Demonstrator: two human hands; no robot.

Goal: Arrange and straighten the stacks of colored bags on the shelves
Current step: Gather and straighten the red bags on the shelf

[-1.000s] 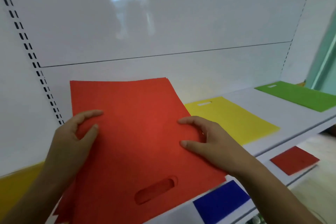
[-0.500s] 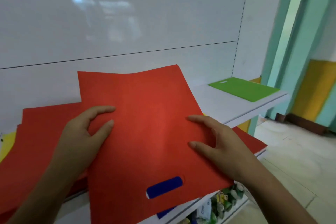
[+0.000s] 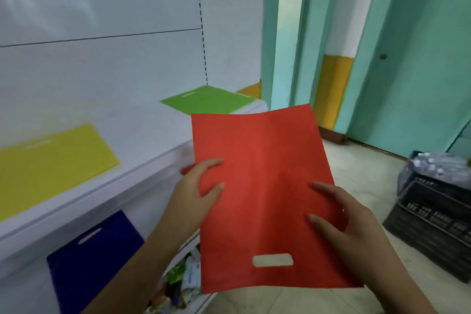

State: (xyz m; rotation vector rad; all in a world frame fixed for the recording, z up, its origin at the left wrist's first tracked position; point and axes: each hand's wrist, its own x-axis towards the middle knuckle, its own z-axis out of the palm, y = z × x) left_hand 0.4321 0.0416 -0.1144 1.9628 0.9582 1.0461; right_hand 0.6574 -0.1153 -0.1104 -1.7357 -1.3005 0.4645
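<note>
Two hands, left and right, clamped a red bag by its side edges, off the shelf; handle slot nearest.

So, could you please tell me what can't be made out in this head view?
- Red bags: one or several cannot be told; only the top sheet shows.
- Red piece on the lower shelf: mostly hidden by the left hand.
- Goods below the blue bag: too blurred to identify.
</note>
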